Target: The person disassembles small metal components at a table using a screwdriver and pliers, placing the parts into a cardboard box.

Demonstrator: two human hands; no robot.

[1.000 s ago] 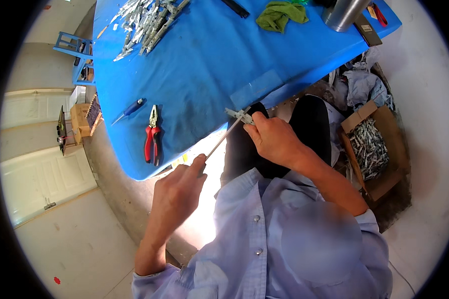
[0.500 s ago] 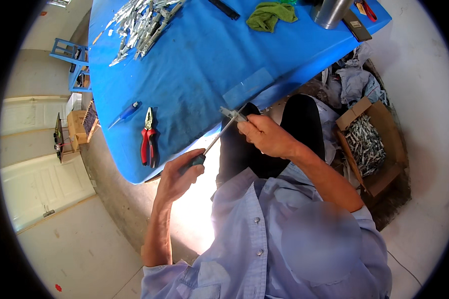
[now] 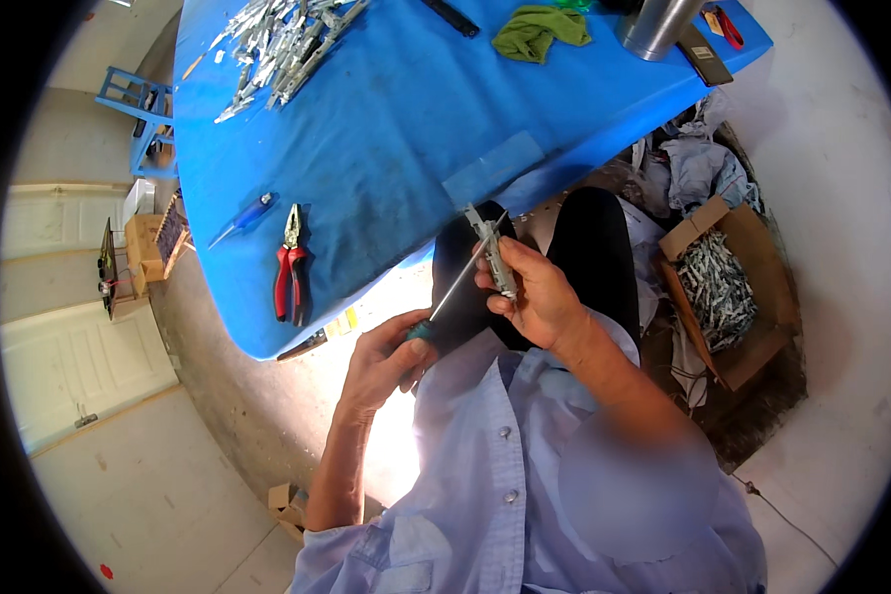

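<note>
**Blue table (image 3: 386, 148), teal screwdriver (image 3: 450, 294) and metal part (image 3: 496, 261)**

The table spreads before you, its near edge beside your dark-clad legs (image 3: 592, 243). To your right, an open cardboard box (image 3: 774, 272) contains a heap of small metal pieces (image 3: 720, 292). A loose metal pile (image 3: 292, 49) lies at the table's far left; a metal cylinder (image 3: 653, 28) stands at the far right. Your left hand (image 3: 381, 364) is closed round the teal screwdriver's handle. Your right hand (image 3: 543, 299) clamps the metal part between thumb and fingers, above your legs and near the table's edge. A crumpled green cloth (image 3: 540, 35) lies left of the cylinder. Red-handled pliers (image 3: 292, 272) lie near the table's left end, beside a blue screwdriver (image 3: 249, 215). The teal screwdriver's slim shaft crosses the metal part; whether it passes over or through cannot be told.
</note>
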